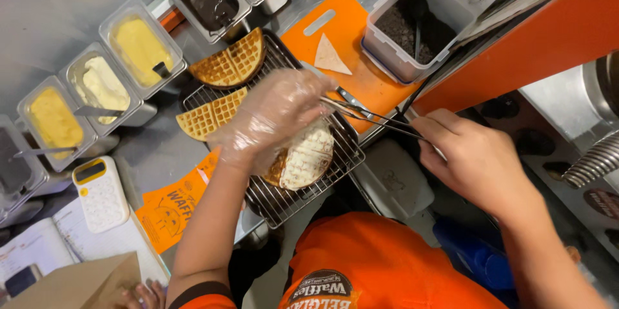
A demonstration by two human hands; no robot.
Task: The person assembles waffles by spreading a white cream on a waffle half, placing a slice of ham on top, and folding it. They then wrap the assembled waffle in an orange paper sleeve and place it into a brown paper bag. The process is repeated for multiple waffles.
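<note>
At frame centre, our gloved left hand point(274, 115) pinned a filled waffle point(303, 157) on the rack point(284, 202); our right hand point(474, 161) gripped tongs point(371, 115). Two halves remained plain.

The left hand point(274, 115), in a thin clear glove, rests on a folded waffle point(303, 157) on the wire rack point(284, 202). The bare right hand point(474, 161) holds metal tongs point(371, 115) whose tips reach to the glove. Two more waffle halves point(229, 64) point(209, 114) lie on the rack. Beside it are tubs of yellow cream point(138, 48), white cream point(103, 86) and chocolate sauce point(209, 1), and an orange cutting board point(361, 67).
</note>
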